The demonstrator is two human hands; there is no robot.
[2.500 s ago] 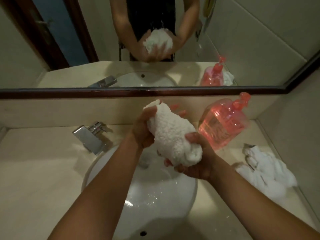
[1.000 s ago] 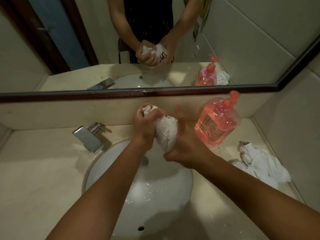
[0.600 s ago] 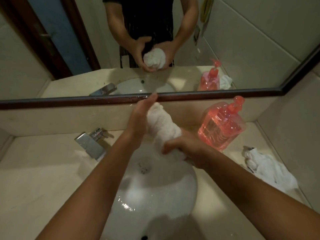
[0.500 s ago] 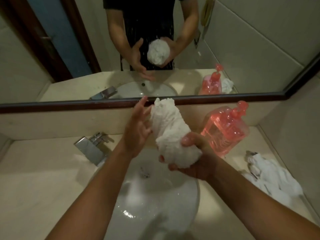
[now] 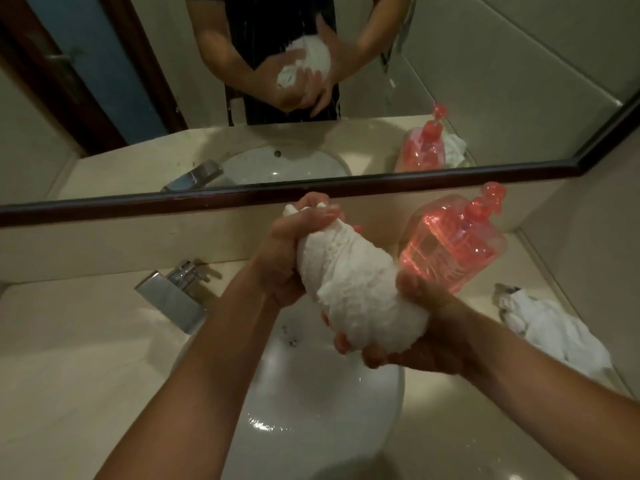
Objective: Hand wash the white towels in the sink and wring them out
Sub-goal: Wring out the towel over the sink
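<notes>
A rolled, wet white towel (image 5: 356, 285) is held above the round white sink (image 5: 311, 403). My left hand (image 5: 287, 258) grips its far upper end, with fingers wrapped over the top. My right hand (image 5: 415, 330) cups and grips its thick near end from below. The towel slants from upper left to lower right between the two hands. A second white towel (image 5: 550, 330) lies crumpled on the counter at the right.
A pink pump soap bottle (image 5: 453, 247) stands behind my right hand by the wall. A chrome tap (image 5: 173, 296) sits left of the basin. The beige counter (image 5: 69, 375) runs to both sides, and a dark-framed mirror (image 5: 485, 81) rises behind it.
Half a second ago my left hand was open and off the towel; it now grips the far end again. The towel has tilted down toward the right.
</notes>
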